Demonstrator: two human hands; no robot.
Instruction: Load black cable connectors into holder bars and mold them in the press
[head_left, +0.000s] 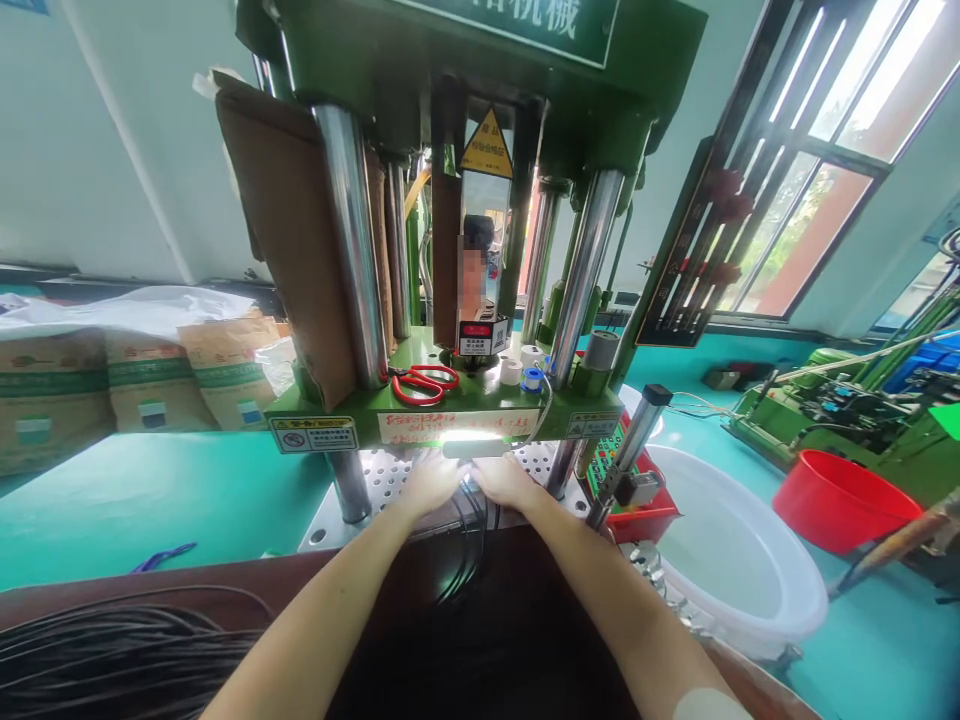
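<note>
Seen from the head camera, both forearms reach forward under the green press [450, 405], and the two hands meet close together on its perforated plate [379, 478]. The left hand [431, 485] and right hand [508, 480] lie on either side of the thin black cables [471, 535], which run from between them back toward the person. That placement probably keeps the cable ends steady at one spot. Glare from the lamp strip [472, 447] just above washes out the fingers, so I cannot tell whether either hand grips the cables or only rests on them.

The lamp sits right over the hands, seemingly to light that spot. Red scissors [424, 383] and small tape rolls [519, 368] lie on the press ledge, near enough to reach. A thick cable bundle [112, 650] rests at lower left on the tabletop [150, 500]. A white basin [739, 565] stands just right of the right forearm, with a red bucket [840, 500] beyond it.
</note>
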